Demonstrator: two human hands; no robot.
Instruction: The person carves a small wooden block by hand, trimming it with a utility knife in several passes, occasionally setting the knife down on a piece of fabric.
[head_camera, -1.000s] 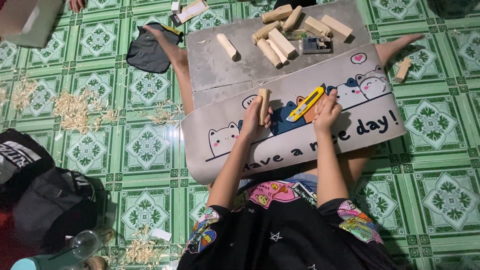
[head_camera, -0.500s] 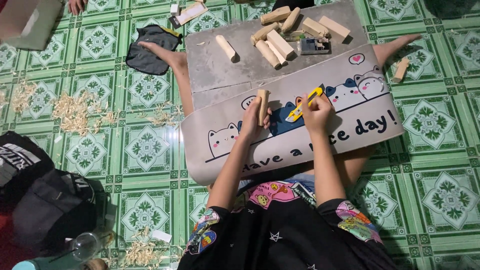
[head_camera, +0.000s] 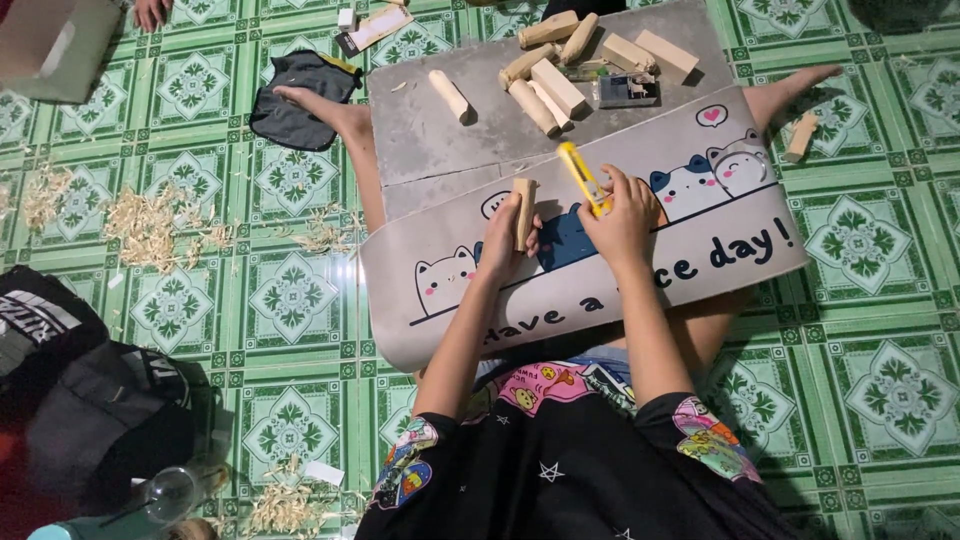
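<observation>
Left hand (head_camera: 500, 238) is closed around a short wood block (head_camera: 523, 212), holding it upright over the lap so its upper end stands free of the fingers; that grip seems chosen to leave the wood exposed for cutting. Right hand (head_camera: 622, 212) is clenched on a yellow knife (head_camera: 582, 177), whose tip points up and away from the body, just beside the block but not touching it as far as can be seen.

Going left to right: dark bags (head_camera: 80, 400) lie at the left edge, with shavings (head_camera: 150, 225) strewn over the green tiled floor (head_camera: 290, 300), likely fallen from whittling. A dark cloth (head_camera: 300, 95) lies near the person's left foot. Across the knees sits a grey mat (head_camera: 440, 150) with cartoon cats, apparently serving as a work surface that shields the legs. On its far part rests one lone block (head_camera: 448, 95), then a pile of blocks (head_camera: 590, 60) with a small dark tray (head_camera: 628, 92) just beside them, kept within reach. Another small wood piece (head_camera: 800, 137) lies on the floor near the right foot. At the top left corner another person's hand (head_camera: 152, 12) shows.
</observation>
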